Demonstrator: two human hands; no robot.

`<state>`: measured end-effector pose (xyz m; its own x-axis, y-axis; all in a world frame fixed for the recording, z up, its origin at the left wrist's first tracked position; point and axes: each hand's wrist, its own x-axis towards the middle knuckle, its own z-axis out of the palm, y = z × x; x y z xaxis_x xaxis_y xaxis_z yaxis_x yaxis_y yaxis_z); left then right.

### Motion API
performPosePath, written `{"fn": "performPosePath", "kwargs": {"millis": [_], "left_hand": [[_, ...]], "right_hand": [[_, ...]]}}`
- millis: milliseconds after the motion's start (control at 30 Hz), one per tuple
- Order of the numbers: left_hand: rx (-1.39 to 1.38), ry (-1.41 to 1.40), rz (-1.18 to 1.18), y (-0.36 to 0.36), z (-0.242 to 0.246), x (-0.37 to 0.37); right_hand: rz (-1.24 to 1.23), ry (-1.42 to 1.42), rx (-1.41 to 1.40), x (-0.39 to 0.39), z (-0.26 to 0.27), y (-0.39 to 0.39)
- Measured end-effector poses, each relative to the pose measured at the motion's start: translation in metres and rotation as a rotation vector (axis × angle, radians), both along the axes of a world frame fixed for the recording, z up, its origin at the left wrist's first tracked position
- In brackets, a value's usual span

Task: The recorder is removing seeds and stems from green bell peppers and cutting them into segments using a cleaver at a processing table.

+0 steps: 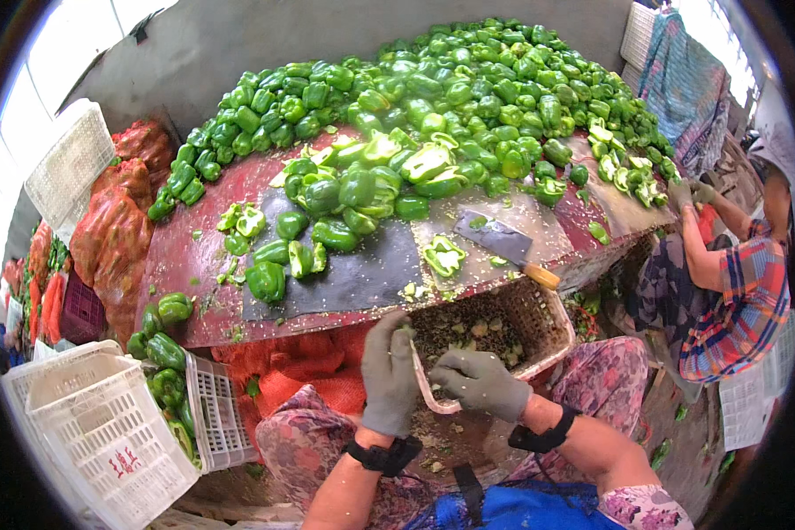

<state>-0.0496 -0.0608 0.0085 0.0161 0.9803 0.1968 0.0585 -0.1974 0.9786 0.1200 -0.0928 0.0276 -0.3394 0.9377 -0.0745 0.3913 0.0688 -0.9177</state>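
Observation:
My left hand [389,377], in a grey glove, is raised at the left rim of a plastic basket [556,324] with seeds and pepper scraps inside. A small green bit shows by its fingertips, and the palm side is hidden. My right hand [485,383], also gloved, is curled over the near part of the basket; whatever its fingers hold cannot be seen. Beyond the basket lies a cleaver [497,235], its wooden handle jutting past the table edge. Left of the blade rests a cut green bell pepper [444,256]. Whole and cut peppers [358,189] are heaped farther in.
A large mound of green bell peppers [477,86] covers the back of the red-topped table [185,265]. White crates [106,424] with peppers beside them stand at left, near filled mesh sacks [112,238]. On the right sits a co-worker in a plaid shirt [742,305], hands at the table.

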Motion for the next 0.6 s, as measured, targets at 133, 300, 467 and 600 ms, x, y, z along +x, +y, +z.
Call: {"fn": "performPosePath", "kwargs": {"millis": [133, 300, 467, 600], "left_hand": [[0.404, 0.684, 0.025, 0.007, 0.033, -0.001], [0.435, 0.677, -0.123, 0.002, 0.019, 0.000], [0.075, -0.140, 0.259, 0.016, 0.058, -0.055], [0.134, -1.017, 0.019, -0.021, 0.115, -0.132]], "right_hand": [[-0.051, -0.259, 0.157, 0.008, -0.027, -0.001], [0.158, -0.320, 0.295, 0.004, -0.031, 0.006], [-0.110, -0.614, 0.460, 0.044, -0.060, 0.074], [-0.074, -0.946, 0.756, 0.036, -0.063, 0.145]]}}
